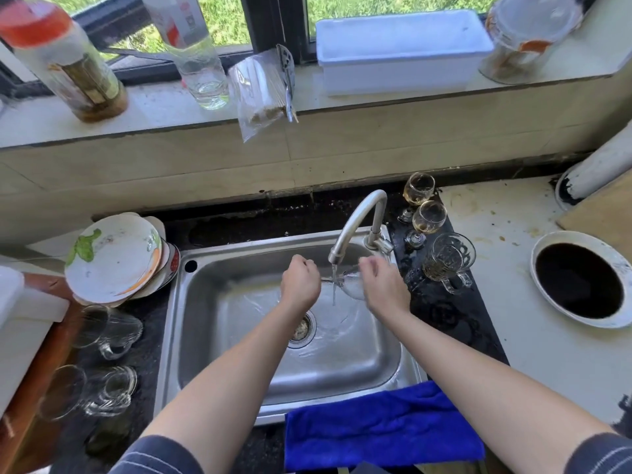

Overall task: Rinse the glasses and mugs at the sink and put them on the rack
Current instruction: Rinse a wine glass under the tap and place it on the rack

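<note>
Over the steel sink [219,336] I hold a stemmed glass [354,285] on its side under the running tap [355,217]. My left hand [300,282] grips its stem end, and my right hand [384,289] is curled round its bowl. Right of the tap stand two stemmed glasses [429,217] with yellowish dregs and a patterned glass mug [446,258]. On the dark counter left of the sink lie clear glass mugs [109,330] and more glasses [113,391].
Stacked plates [113,258] lean at the sink's left rear corner. A blue cloth [379,429] hangs over the sink's front edge. A white-rimmed round hole [581,278] sits in the right counter. Bottles, a jar and a white tub [400,49] line the windowsill.
</note>
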